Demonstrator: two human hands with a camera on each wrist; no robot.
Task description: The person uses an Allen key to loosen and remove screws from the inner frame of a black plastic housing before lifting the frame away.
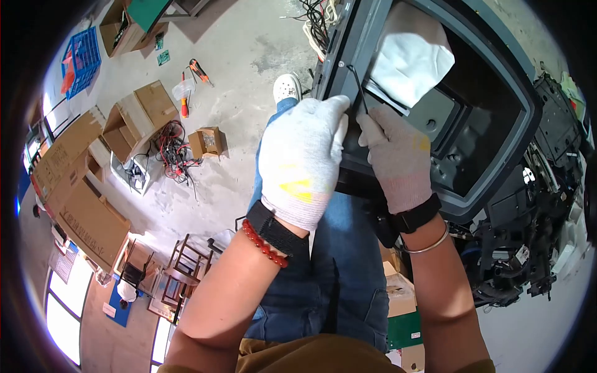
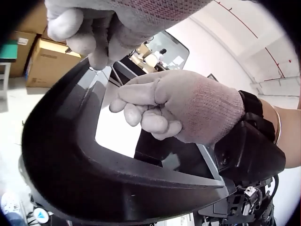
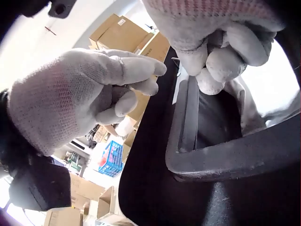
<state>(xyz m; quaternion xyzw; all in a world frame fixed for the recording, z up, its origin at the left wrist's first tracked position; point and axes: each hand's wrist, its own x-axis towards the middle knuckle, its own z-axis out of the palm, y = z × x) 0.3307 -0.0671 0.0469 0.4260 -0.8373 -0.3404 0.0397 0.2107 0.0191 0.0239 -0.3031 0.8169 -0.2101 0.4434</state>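
Observation:
A large dark grey casing (image 1: 525, 121) with a framed opening lies before me, a crumpled white sheet (image 1: 413, 65) inside it. Both hands wear pale knit gloves. Over the casing's near edge, my right hand (image 1: 401, 152) pinches a thin black bent rod (image 1: 357, 81), whose far end meets the frame by a small round fastener. Beside it, my left hand (image 1: 301, 155) has its fingers curled; a small dark tip (image 2: 68, 50) sticks out between them in the left wrist view. What that piece is, I cannot tell.
Dark machine parts (image 1: 516, 242) are piled to the right of the casing. Black cables (image 1: 318, 28) lie at its upper left. On the floor to the left are cardboard boxes (image 1: 93, 217), a wire tangle (image 1: 171, 152), orange-handled pliers (image 1: 199, 71), a screwdriver (image 1: 184, 109) and a blue crate (image 1: 82, 62).

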